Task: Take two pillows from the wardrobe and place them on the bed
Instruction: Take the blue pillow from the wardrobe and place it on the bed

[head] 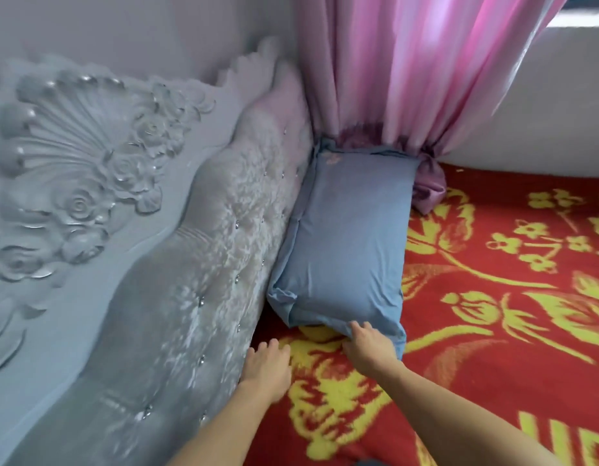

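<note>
A blue pillow (348,237) lies on the bed (493,331), which is covered by a red blanket with yellow flowers. The pillow rests along the padded headboard, its far end under the pink curtain. My right hand (368,348) pinches the pillow's near edge, fingers closed on the loose blue fabric. My left hand (268,368) lies flat on the blanket just left of it, beside the headboard, fingers apart and holding nothing. Only one pillow is in view, and no wardrobe shows.
A grey tufted headboard (204,264) with carved roses (76,183) runs along the left. A pink curtain (409,79) hangs at the far corner, its bunched end on the bed. A pale wall (543,105) borders the bed's far side.
</note>
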A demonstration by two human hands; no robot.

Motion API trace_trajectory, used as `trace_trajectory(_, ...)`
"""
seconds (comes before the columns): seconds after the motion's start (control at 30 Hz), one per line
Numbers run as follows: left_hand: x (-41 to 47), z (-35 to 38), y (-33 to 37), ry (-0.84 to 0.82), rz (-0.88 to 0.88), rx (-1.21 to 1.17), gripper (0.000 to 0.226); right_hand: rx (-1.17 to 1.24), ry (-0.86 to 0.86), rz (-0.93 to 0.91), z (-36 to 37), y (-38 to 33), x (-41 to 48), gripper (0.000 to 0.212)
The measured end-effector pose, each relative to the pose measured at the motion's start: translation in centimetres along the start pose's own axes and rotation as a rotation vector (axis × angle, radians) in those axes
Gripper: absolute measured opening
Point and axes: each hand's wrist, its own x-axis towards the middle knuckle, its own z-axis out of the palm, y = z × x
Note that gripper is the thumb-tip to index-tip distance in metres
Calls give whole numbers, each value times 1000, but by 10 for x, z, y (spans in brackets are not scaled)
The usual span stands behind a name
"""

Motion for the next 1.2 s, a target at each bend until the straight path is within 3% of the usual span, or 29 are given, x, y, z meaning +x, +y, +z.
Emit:
trace_trajectory(0.3,-167,-3,-65,235,5,14,27,-129,225,-151,-53,-64,-139,25)
trace_trajectory(0.57,-199,35,-81,179,34,-79,26,-184,291,-92,-43,-55,-225,25)
trace_trajectory(0.97,-229,127,-2,-140,115,-74,40,-198,134,-43,13,8,-303,35)
trace_trajectory(1.2,-258,136,105,-93,159,-124,41,-207,127,-13,17,110,-367,35)
